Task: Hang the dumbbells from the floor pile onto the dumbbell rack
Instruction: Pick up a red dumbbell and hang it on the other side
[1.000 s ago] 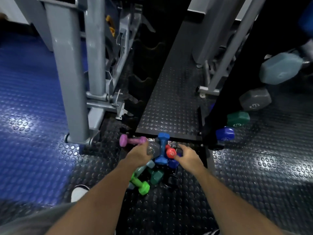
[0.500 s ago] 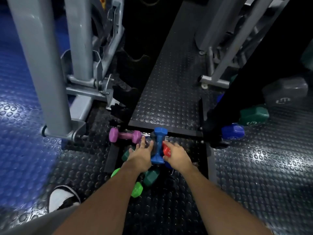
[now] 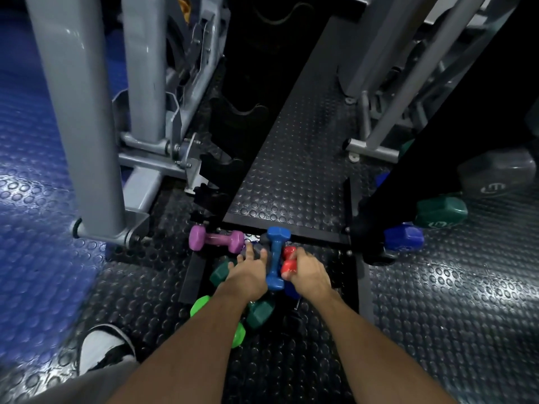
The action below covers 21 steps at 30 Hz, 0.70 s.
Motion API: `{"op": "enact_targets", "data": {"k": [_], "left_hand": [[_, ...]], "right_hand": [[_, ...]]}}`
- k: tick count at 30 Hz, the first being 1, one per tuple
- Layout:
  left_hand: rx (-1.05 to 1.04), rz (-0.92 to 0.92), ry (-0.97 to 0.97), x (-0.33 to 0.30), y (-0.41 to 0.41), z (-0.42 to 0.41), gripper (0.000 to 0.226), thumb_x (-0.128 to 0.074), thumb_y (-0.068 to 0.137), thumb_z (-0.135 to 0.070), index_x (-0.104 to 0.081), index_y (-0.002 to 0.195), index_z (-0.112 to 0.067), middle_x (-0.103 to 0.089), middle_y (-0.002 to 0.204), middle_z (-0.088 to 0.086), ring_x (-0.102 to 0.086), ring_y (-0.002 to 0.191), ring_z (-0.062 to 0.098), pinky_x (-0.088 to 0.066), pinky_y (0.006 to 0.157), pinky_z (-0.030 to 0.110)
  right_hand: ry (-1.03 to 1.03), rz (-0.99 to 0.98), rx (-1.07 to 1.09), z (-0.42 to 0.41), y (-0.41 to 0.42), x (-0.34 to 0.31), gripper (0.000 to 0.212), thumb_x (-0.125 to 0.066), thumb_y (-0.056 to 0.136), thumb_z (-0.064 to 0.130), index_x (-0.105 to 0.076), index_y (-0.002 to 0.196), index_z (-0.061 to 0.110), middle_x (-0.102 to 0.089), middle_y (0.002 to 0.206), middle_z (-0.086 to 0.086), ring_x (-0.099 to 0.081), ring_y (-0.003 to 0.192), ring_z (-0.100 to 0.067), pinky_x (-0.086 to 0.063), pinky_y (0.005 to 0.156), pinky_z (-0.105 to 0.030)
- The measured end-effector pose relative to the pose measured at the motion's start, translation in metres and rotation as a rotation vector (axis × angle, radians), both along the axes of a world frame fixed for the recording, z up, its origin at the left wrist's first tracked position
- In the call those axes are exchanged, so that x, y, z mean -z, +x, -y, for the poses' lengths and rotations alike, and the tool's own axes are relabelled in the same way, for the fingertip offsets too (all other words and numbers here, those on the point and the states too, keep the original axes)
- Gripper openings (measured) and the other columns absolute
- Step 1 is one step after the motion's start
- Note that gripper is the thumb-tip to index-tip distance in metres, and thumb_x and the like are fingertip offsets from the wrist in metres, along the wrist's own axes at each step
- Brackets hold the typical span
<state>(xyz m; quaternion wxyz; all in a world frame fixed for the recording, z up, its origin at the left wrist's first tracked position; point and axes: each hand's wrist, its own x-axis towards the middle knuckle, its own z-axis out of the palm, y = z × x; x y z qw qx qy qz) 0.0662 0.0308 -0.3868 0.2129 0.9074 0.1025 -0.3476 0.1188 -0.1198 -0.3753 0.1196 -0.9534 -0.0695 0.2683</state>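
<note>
Right hand (image 3: 307, 272): fingers curled around the red dumbbell (image 3: 289, 260), gripping its narrow handle. Left hand (image 3: 248, 272): fingers spread flat on a grey dumbbell (image 3: 258, 249), gripping nothing. Both dumbbells lie in the floor (image 3: 437, 316) pile by the rack (image 3: 408, 182) foot, flanking the blue dumbbell (image 3: 275, 258). Likely light, rigid, coated, so not slippery; take by the handle, heads stop sliding.
</note>
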Motion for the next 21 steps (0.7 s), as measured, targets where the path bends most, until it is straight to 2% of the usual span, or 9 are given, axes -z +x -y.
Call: {"op": "enact_targets", "data": {"k": [5,8,10,11,12,14,16,19,21], "left_hand": [[-0.050,0.011,-0.015,-0.011,0.000,0.002,0.085,-0.051,0.097,-0.006,-0.002,0.164,-0.022,0.019,0.169,0.013,-0.010,0.154,0.045,-0.017,0.125,0.057],[-0.089,0.009,-0.052,-0.018,-0.005,-0.001,0.086,-0.052,0.095,-0.004,-0.007,0.164,-0.027,0.015,0.171,0.008,-0.016,0.154,0.042,-0.022,0.124,0.056],[-0.124,0.006,-0.088,-0.015,0.000,-0.005,0.079,-0.054,0.094,-0.005,-0.022,0.162,-0.028,0.005,0.172,0.008,-0.027,0.150,0.040,-0.027,0.123,0.055],[-0.144,0.027,-0.112,-0.014,0.003,-0.007,0.069,-0.054,0.093,-0.008,-0.035,0.156,-0.028,-0.008,0.170,0.010,-0.038,0.145,0.038,-0.032,0.120,0.055],[-0.178,0.048,-0.143,-0.015,0.006,-0.009,0.055,-0.055,0.093,-0.012,-0.050,0.145,-0.028,-0.029,0.163,0.012,-0.050,0.135,0.035,-0.040,0.115,0.053],[-0.279,0.095,-0.225,-0.019,0.009,-0.011,0.030,-0.058,0.092,-0.018,-0.066,0.121,-0.024,-0.063,0.130,0.008,-0.066,0.108,0.028,-0.053,0.100,0.046],[-0.376,0.173,-0.290,-0.036,0.010,-0.010,0.024,-0.055,0.096,-0.019,-0.068,0.116,-0.019,-0.071,0.103,0.003,-0.067,0.093,0.023,-0.056,0.089,0.035],[-0.606,0.276,-0.617,-0.062,0.013,-0.005,0.054,-0.054,0.093,0.004,-0.052,0.144,-0.014,-0.065,0.104,-0.004,-0.063,0.085,0.008,-0.051,0.070,0.009],[-0.661,0.274,-0.876,-0.080,0.010,-0.006,0.085,-0.064,0.083,0.008,-0.034,0.158,-0.019,-0.060,0.123,-0.003,-0.066,0.092,0.009,-0.055,0.075,0.012]], "right_hand": [[0.043,0.031,0.029,0.007,-0.007,-0.012,0.036,-0.074,0.089,0.031,-0.054,0.118,0.025,-0.068,0.109,-0.001,-0.065,0.101,-0.025,-0.047,0.083,-0.031],[0.081,0.022,0.056,0.016,-0.007,-0.022,0.038,-0.076,0.088,0.031,-0.056,0.120,0.028,-0.069,0.113,0.001,-0.066,0.103,-0.022,-0.050,0.089,-0.032],[0.135,0.020,0.057,0.022,-0.007,-0.030,0.035,-0.078,0.087,0.028,-0.056,0.114,0.031,-0.069,0.116,0.003,-0.065,0.104,-0.019,-0.050,0.092,-0.033],[0.161,0.023,0.052,0.024,-0.008,-0.034,0.034,-0.078,0.086,0.027,-0.056,0.112,0.032,-0.067,0.117,0.005,-0.064,0.104,-0.017,-0.049,0.091,-0.033],[0.191,0.026,0.045,0.025,-0.008,-0.041,0.033,-0.078,0.087,0.026,-0.056,0.110,0.033,-0.066,0.116,0.006,-0.063,0.103,-0.016,-0.049,0.089,-0.032],[0.256,0.015,0.028,0.029,-0.007,-0.056,0.032,-0.078,0.087,0.023,-0.056,0.107,0.035,-0.063,0.115,0.008,-0.062,0.101,-0.014,-0.048,0.086,-0.032],[0.333,-0.001,0.004,0.033,-0.005,-0.079,0.032,-0.079,0.085,0.021,-0.057,0.104,0.036,-0.064,0.112,0.008,-0.062,0.098,-0.014,-0.050,0.086,-0.033],[0.506,-0.036,-0.027,0.037,-0.002,-0.122,0.030,-0.078,0.083,0.015,-0.063,0.102,0.033,-0.069,0.103,0.006,-0.065,0.091,-0.011,-0.053,0.082,-0.031],[0.635,-0.104,-0.028,0.038,-0.002,-0.157,0.027,-0.074,0.088,0.004,-0.065,0.108,0.020,-0.070,0.098,0.003,-0.066,0.083,-0.007,-0.055,0.074,-0.026]]}}
